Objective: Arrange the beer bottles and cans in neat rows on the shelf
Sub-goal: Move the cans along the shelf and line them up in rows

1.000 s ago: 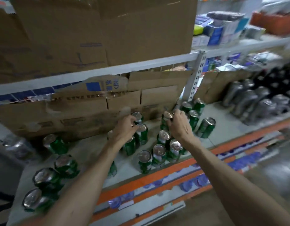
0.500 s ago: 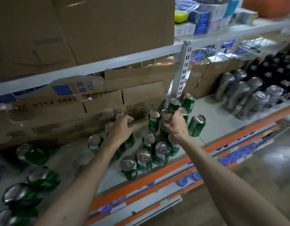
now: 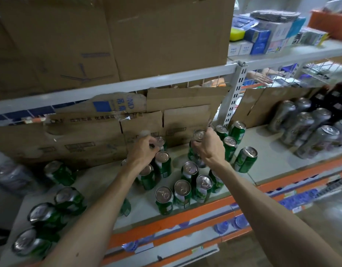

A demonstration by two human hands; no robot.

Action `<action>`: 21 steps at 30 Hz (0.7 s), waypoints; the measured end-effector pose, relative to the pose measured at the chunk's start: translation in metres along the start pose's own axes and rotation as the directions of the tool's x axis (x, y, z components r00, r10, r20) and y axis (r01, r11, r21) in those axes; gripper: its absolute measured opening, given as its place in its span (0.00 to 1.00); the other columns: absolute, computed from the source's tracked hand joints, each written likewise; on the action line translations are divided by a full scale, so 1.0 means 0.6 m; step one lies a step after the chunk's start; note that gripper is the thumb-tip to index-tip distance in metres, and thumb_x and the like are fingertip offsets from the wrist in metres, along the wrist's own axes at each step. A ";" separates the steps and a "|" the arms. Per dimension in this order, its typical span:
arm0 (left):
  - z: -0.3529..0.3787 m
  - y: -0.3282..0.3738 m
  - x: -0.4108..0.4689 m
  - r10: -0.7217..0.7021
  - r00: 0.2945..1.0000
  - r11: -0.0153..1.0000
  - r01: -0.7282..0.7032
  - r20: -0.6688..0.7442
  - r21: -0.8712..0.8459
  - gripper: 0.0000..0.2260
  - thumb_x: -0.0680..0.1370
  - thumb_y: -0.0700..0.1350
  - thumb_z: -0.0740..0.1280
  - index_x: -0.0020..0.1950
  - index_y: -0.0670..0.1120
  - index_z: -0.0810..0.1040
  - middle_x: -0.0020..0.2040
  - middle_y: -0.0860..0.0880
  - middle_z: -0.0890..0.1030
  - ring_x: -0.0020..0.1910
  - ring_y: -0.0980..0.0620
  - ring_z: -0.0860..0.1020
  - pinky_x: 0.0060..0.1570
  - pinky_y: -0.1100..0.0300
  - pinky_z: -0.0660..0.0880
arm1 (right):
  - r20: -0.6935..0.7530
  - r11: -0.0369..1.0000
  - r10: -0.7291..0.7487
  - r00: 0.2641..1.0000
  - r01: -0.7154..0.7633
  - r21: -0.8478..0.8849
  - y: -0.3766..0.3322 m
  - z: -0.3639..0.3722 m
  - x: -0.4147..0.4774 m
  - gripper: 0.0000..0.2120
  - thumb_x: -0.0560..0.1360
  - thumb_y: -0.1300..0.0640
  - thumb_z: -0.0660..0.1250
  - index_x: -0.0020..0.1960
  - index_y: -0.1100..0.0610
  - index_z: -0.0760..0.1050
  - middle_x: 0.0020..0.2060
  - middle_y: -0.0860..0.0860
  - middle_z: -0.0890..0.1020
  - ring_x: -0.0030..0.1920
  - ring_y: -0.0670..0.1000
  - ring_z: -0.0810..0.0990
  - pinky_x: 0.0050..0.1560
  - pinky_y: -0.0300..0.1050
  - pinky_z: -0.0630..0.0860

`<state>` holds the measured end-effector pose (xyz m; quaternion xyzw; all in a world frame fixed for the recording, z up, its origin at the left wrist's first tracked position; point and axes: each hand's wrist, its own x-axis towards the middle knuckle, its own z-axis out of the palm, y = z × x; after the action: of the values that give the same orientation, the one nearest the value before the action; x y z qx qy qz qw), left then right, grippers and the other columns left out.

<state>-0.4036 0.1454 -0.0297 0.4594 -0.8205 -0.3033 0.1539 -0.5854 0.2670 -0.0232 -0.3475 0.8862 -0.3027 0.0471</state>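
Evidently the left hand had its grip round a rear can, the right hand round a middle can; bumped neighbouring cans could topple.

1. You face a white metal rack; its slotted upright post splits it into two bays.
2. The upper shelf rail carries big cardboard boxes; small boxed goods sit to the right.
3. Flattened cardboard lines the back; the lower shelf has an orange front edge with blue tags.
4. Blurred greyish floor shows at your lower right.
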 end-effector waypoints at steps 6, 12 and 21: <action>-0.122 -0.064 -0.049 -0.086 0.987 0.995 0.092 -0.137 0.043 0.15 0.80 0.50 0.68 0.65 0.48 0.76 0.60 0.50 0.80 0.56 0.51 0.79 0.51 0.58 0.73 | 0.024 0.986 -0.155 0.988 0.156 -0.058 -0.178 -0.010 -0.021 0.21 0.73 0.46 0.73 0.55 0.59 0.71 0.50 0.57 0.82 0.50 0.60 0.82 0.41 0.48 0.73; -0.264 -0.191 -0.127 -0.243 0.914 0.964 0.265 -0.324 0.025 0.11 0.79 0.48 0.68 0.59 0.47 0.82 0.57 0.48 0.82 0.55 0.48 0.80 0.55 0.54 0.76 | 0.128 0.946 -0.321 0.938 0.313 0.082 -0.319 0.047 -0.088 0.21 0.75 0.45 0.69 0.59 0.59 0.71 0.49 0.55 0.82 0.50 0.60 0.81 0.41 0.49 0.72; -0.356 -0.311 -0.232 -0.454 0.760 0.867 0.497 -0.464 -0.034 0.10 0.76 0.42 0.66 0.57 0.47 0.80 0.54 0.48 0.82 0.51 0.46 0.80 0.49 0.53 0.78 | 0.309 0.909 -0.408 0.859 0.352 0.223 -0.424 0.161 -0.184 0.16 0.68 0.41 0.69 0.47 0.52 0.78 0.38 0.50 0.83 0.38 0.53 0.82 0.37 0.47 0.81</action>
<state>-0.0929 0.1140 0.0190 0.7171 -0.6299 -0.1781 0.2394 -0.3246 0.1433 0.0293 -0.5590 0.7503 -0.3094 0.1701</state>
